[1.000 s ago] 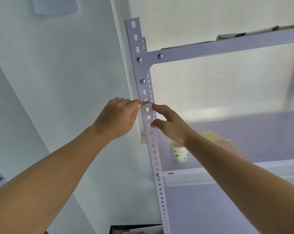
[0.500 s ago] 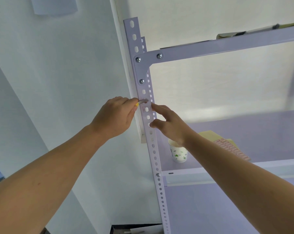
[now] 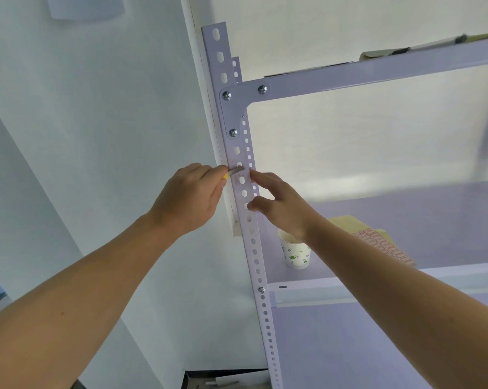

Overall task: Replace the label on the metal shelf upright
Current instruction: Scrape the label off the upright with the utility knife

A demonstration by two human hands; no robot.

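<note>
A pale perforated metal shelf upright [image 3: 254, 248] runs down the middle of the view. A faint label [image 3: 238, 179] with pinkish marks sits on its front face. My left hand [image 3: 189, 197] is shut on a small scraper with a yellow handle and a grey blade [image 3: 234, 172]. The blade tip lies flat against the label's upper edge. My right hand [image 3: 279, 203] rests on the upright from the right. Its forefinger touches the edge beside the blade and its thumb presses lower down. It holds nothing.
A paper cup [image 3: 296, 252] with green prints stands on the shelf board behind my right wrist. A yellow sheet of pink labels [image 3: 383, 245] lies further right. The top beam [image 3: 377, 77] carries flat items. A white wall trim [image 3: 226, 192] runs behind the upright.
The blade has shifted slightly up along the upright with my left hand. My right hand has stayed in the same grip on the upright.
</note>
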